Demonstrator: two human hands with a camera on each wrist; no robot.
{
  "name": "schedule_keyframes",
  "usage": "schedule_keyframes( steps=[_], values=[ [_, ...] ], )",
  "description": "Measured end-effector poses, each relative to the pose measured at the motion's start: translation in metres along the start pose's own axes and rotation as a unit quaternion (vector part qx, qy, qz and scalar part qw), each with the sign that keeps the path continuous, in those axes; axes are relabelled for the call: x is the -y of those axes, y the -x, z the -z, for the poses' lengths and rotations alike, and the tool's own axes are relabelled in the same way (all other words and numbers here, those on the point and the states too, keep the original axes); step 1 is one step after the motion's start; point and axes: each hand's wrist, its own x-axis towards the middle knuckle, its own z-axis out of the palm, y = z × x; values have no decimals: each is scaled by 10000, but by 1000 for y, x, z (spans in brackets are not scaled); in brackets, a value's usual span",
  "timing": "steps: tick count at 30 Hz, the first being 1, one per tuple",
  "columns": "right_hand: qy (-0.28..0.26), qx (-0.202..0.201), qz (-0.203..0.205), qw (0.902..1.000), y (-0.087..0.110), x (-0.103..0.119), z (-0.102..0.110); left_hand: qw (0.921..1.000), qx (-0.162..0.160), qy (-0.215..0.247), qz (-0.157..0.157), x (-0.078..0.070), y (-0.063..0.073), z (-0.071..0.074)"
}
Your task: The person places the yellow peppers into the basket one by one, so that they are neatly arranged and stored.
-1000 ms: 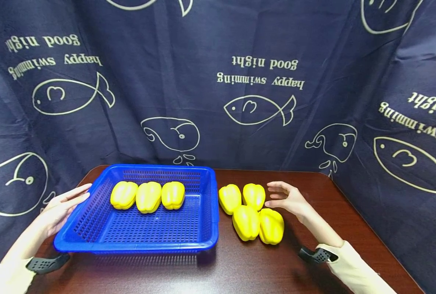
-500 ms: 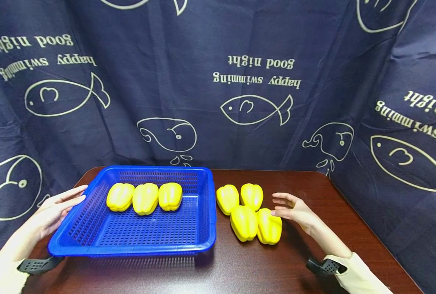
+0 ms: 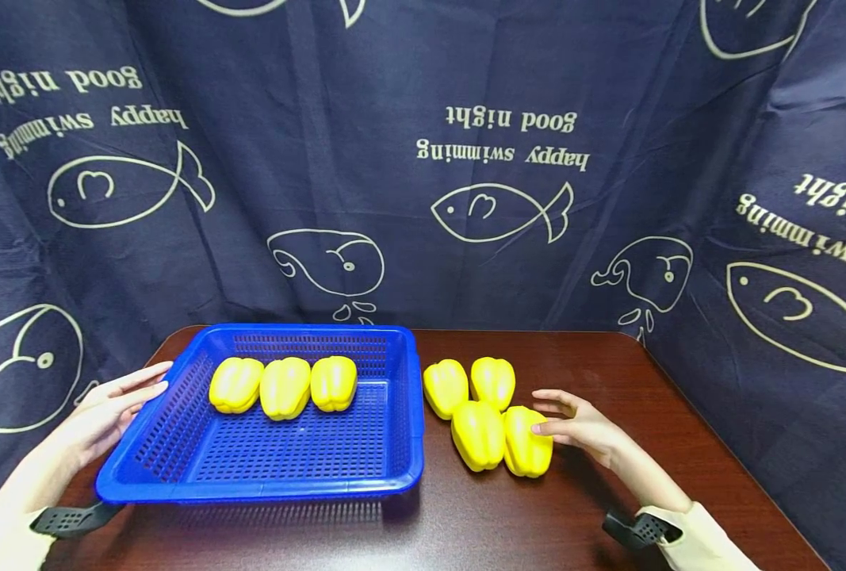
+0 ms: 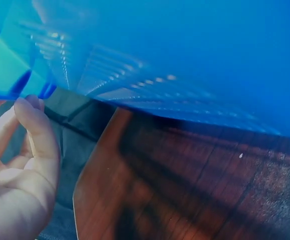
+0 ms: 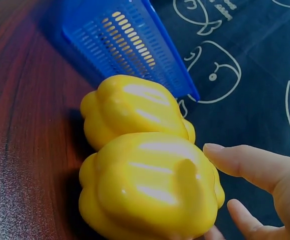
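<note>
A blue plastic basket [image 3: 258,492] with perforated walls stands on the left of the table, with three yellow bell peppers [image 3: 285,388] in a row inside it. My left hand [image 3: 105,416] is at its left side; in the left wrist view the thumb and fingertips pinch the rim [image 4: 47,91]. Several more yellow bell peppers lie in a cluster right of the basket. My right hand [image 3: 583,428] is spread beside the nearest right one [image 3: 526,452], thumb overlapping it in the head view. In the right wrist view the fingertips [image 5: 215,149] are right at that pepper's edge.
The dark brown wooden table [image 3: 487,523] ends in front of a navy curtain [image 3: 394,159] printed with fish and whales. One pepper [image 3: 493,382] lies at the back of the cluster, and another [image 3: 445,388] sits close to the basket's right wall.
My right hand has drawn back from beside the rear pepper, coming nearer to me and down to the front right pepper. My left hand stays at the basket's rim.
</note>
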Motion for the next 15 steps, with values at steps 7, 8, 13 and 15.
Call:
schedule_keyframes(
  steps=[7,8,13,15],
  values=[
    [-10,36,-86,10000,1,-3,0,9949,872,249,-436,1,-4,6],
    [-12,48,-102,9999,1,-4,0,9946,897,263,-445,1,-5,7],
    [-46,132,-154,9998,1,-7,-1,9933,1002,352,-451,1,-8,8],
    [-50,188,-186,9996,0,-8,-1,9947,885,339,-388,1,-8,9]
  ],
)
